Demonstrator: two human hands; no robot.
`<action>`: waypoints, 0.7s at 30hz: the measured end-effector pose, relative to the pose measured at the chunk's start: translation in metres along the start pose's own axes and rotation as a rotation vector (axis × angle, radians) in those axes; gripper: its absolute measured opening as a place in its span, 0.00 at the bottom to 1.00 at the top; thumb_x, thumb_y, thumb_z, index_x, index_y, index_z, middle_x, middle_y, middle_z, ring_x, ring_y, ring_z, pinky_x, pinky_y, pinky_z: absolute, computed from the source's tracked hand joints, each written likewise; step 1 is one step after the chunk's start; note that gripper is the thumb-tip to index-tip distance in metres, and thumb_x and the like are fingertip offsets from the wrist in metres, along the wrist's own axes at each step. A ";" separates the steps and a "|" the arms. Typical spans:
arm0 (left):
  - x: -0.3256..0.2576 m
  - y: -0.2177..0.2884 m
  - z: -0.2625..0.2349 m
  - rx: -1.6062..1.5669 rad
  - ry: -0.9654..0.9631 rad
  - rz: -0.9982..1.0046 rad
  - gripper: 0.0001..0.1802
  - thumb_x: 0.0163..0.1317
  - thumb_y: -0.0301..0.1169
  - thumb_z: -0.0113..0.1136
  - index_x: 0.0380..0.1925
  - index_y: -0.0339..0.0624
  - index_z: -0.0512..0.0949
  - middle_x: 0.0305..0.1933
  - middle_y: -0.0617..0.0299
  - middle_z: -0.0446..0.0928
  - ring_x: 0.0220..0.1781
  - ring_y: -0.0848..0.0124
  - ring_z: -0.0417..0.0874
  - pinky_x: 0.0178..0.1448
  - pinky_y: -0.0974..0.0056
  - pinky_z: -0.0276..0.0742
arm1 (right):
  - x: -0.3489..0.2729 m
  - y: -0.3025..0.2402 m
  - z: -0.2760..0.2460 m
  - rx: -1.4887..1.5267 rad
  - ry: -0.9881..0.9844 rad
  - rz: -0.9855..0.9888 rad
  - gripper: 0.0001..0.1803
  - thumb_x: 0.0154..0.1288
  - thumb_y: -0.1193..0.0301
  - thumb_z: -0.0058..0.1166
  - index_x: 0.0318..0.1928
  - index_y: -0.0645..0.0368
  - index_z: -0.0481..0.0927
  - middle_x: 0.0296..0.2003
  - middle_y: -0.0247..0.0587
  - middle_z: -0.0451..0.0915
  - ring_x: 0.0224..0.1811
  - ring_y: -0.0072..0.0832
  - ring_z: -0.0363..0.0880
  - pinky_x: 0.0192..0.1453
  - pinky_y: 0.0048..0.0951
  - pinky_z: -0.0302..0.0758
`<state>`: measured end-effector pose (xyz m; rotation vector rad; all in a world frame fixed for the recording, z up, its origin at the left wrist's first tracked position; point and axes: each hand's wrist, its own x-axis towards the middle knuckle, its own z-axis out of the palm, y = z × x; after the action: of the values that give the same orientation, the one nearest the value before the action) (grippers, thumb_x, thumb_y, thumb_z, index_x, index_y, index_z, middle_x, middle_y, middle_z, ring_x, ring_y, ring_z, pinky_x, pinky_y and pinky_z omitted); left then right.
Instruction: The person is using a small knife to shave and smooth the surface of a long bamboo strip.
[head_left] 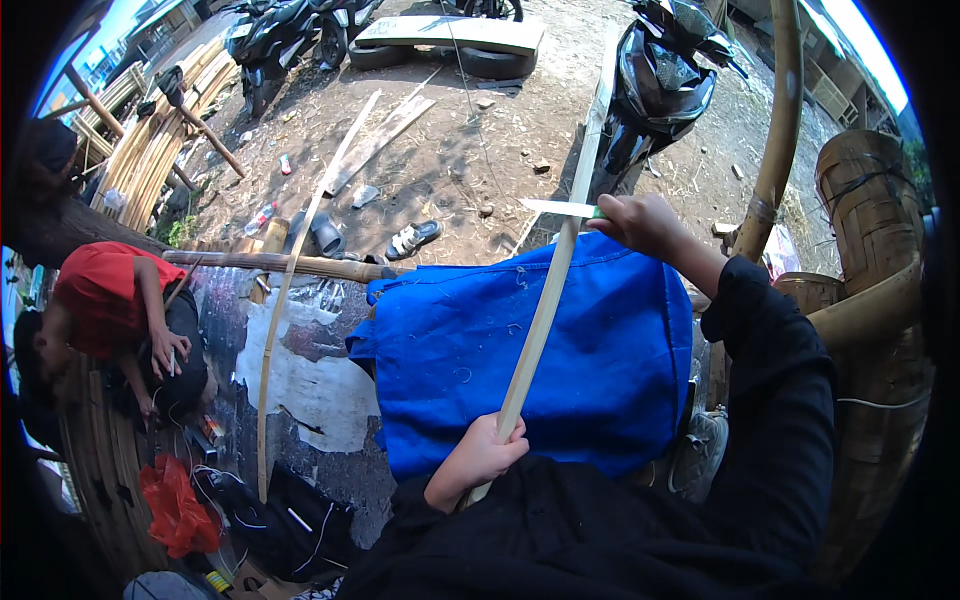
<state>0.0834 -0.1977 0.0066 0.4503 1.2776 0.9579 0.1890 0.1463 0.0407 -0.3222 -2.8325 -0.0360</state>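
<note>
A long, pale bamboo strip (545, 305) slants from my lap away toward the parked motorbike. My left hand (487, 455) is closed round its near end. In my right hand (640, 222) is a knife (560, 208) with a green handle, mostly hidden by my fingers. Its blade points left and lies across the strip, apparently touching it. A blue cloth (450, 350) with thin shavings on it covers my lap beneath the strip.
To my left sits a person in a red shirt (105, 300). Another bamboo strip (275, 340) lies on the worn platform (225, 340), near a red plastic bag (180, 505). A bamboo pole (780, 130) and woven bamboo (870, 200) stand at right. Beyond are sandals (413, 240) and a motorbike (665, 80).
</note>
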 end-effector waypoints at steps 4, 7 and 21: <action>0.005 -0.003 0.006 0.015 -0.053 -0.006 0.09 0.51 0.22 0.52 0.21 0.45 0.63 0.15 0.71 0.61 0.11 0.83 0.61 0.14 0.75 0.57 | 0.003 0.059 0.000 -0.267 0.154 0.308 0.21 0.64 0.53 0.45 0.25 0.58 0.67 0.11 0.48 0.70 0.17 0.47 0.74 0.18 0.43 0.67; 0.002 -0.005 0.004 0.008 -0.054 -0.018 0.09 0.51 0.22 0.52 0.21 0.45 0.63 0.15 0.71 0.61 0.11 0.83 0.60 0.14 0.75 0.56 | -0.003 0.031 0.004 -0.097 0.049 0.190 0.19 0.65 0.54 0.44 0.26 0.57 0.66 0.14 0.47 0.71 0.19 0.49 0.74 0.20 0.44 0.68; 0.000 -0.002 0.006 -0.031 -0.091 -0.013 0.09 0.52 0.22 0.53 0.21 0.45 0.63 0.15 0.71 0.61 0.11 0.83 0.61 0.14 0.74 0.57 | -0.001 0.083 0.002 -0.202 0.280 0.360 0.18 0.64 0.55 0.45 0.28 0.57 0.67 0.14 0.47 0.71 0.19 0.47 0.75 0.20 0.44 0.68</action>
<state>0.0895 -0.1979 0.0063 0.4564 1.1808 0.9348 0.2076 0.2273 0.0382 -0.7994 -2.4589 -0.2707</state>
